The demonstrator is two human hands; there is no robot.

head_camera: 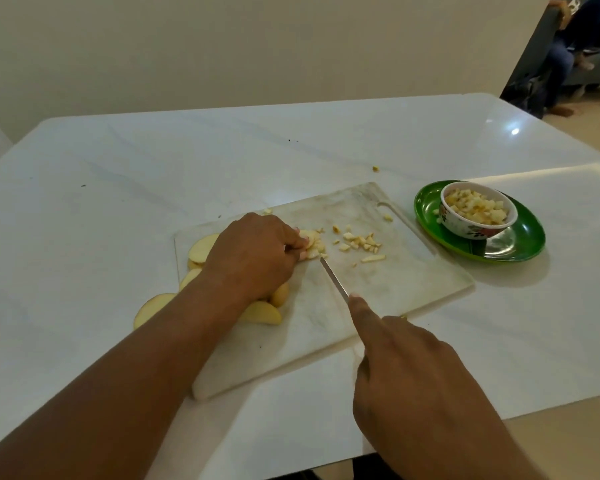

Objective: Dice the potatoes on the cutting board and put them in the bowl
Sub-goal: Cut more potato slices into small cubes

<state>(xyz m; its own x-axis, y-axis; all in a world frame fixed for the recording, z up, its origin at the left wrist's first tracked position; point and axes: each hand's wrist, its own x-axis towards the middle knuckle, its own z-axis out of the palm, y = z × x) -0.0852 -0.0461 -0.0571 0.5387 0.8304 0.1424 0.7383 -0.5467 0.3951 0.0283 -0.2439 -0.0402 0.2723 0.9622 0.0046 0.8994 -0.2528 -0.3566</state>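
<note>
A white cutting board (388, 282) lies slantwise on the table. My left hand (253, 254) holds down a small stack of potato strips (313, 241) with curled fingertips. My right hand (416, 372) grips a knife (334, 279), index finger stretched along its spine; the tip touches the board just right of the strips. Small potato dice (359, 242) are scattered on the board's middle. Several potato slices (201, 249) lie at the board's left edge, some under my forearm. A patterned bowl (465, 226) with dice inside stands right of the board.
The bowl stands on a green plate (523, 244). A stray potato bit (375, 168) lies on the white table (153, 174) behind the board. A seated person (575, 39) is at the far right beyond the table. The near table edge runs under my right forearm.
</note>
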